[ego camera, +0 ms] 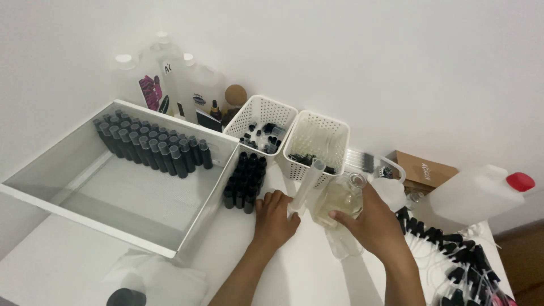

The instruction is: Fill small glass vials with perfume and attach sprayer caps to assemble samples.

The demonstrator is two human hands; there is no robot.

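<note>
One clear glass flask (340, 199) holds pale yellowish liquid.

A clear glass flask (340, 199) with a rounded body and a narrow open neck is held tilted above the white tabletop, just in front of two white perforated baskets. It is partly filled with a pale yellowish liquid, and its lower side is covered by the fingers wrapped around it. A slim, translucent white tube (306, 190) is held just to the left of the flask, slanted with its open upper end up and to the right, near the flask's neck, its lower end hidden in the grip.
</note>
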